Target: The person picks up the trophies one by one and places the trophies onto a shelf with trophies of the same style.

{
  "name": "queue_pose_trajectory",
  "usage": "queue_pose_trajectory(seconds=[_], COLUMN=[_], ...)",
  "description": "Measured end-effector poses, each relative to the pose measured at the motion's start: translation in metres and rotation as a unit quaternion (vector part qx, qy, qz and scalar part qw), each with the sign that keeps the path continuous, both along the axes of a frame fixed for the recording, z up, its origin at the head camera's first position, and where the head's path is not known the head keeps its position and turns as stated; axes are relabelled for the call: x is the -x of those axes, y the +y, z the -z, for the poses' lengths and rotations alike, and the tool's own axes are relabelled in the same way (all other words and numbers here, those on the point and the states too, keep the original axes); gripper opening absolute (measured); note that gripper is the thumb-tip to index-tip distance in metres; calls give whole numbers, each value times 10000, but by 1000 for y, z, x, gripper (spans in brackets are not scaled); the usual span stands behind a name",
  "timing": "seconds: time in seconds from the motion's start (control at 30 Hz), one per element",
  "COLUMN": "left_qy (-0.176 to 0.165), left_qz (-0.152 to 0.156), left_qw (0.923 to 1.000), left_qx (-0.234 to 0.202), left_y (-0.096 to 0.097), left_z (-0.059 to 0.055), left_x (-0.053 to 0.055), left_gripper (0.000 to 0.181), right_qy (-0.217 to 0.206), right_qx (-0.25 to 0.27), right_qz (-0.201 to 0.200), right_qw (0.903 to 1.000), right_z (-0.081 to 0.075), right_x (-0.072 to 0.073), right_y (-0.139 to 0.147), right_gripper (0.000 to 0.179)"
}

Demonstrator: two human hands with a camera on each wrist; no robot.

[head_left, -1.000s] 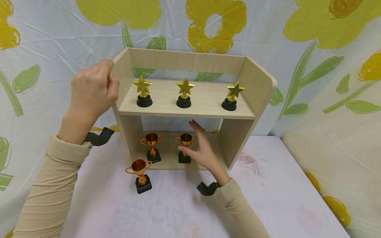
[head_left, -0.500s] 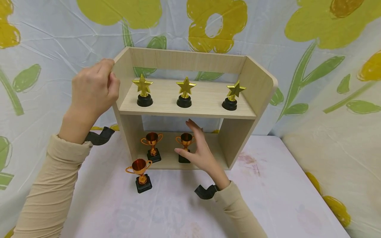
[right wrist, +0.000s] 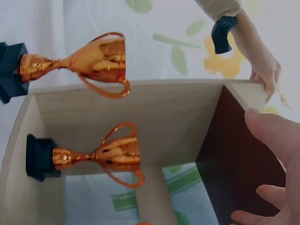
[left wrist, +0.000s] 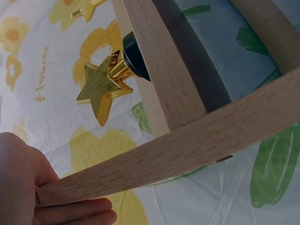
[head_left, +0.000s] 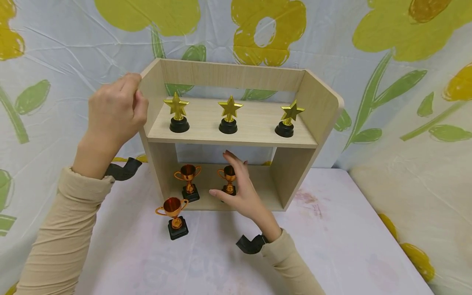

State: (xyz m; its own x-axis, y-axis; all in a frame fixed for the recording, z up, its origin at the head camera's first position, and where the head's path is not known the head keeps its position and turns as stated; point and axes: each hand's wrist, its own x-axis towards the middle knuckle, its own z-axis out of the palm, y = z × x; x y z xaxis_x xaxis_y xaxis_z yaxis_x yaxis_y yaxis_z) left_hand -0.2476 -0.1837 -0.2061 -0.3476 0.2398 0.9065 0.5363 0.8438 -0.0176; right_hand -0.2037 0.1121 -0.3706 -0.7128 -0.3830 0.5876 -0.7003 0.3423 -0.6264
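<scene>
My left hand (head_left: pixel 116 106) grips the upper left edge of the pale wooden shelf unit (head_left: pixel 232 142); in the left wrist view, the panel edge (left wrist: pixel 108 176) runs between its thumb side and fingers. With fingers and thumb spread, my right hand (head_left: pixel 241 190) is at the lower compartment, partly covering a bronze-coloured trophy cup (head_left: pixel 226 173) on a black base. To its left, a second trophy cup (head_left: pixel 188 174) stands in the same compartment. A third trophy cup (head_left: pixel 172 207) stands on the table before the unit's front left corner. In the right wrist view, nothing shows between the right fingers.
On the upper shelf stand three gold star trophies, at left (head_left: pixel 176 107), middle (head_left: pixel 230 108) and right (head_left: pixel 291 111). The unit's right side panel (head_left: pixel 320 106) rises beside them. A white patterned cloth covers the table (head_left: pixel 332 246); flowered fabric hangs behind.
My right hand has moved left and slightly down, now overlapping more of the middle trophy cup. The left hand stays on the shelf unit's edge.
</scene>
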Motion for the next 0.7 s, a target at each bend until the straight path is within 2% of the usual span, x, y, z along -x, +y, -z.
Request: queue_pose_trajectory(seconds=[0.33,0.7], left_qy=[-57,-6], left_qz=[13,-13], left_qw=[10000,10000], left_qx=[5,-5], left_y=[1,1], left_z=[0,0], left_x=[1,1], left_gripper=[32,31], right_qy=[100,121], right_qx=[-4,200], right_qz=[-101,-362], right_qw=[9999,9991], right_z=[-6,-10], right_x=[-9,-11], right_y=[-10,-26], right_gripper=[97,95])
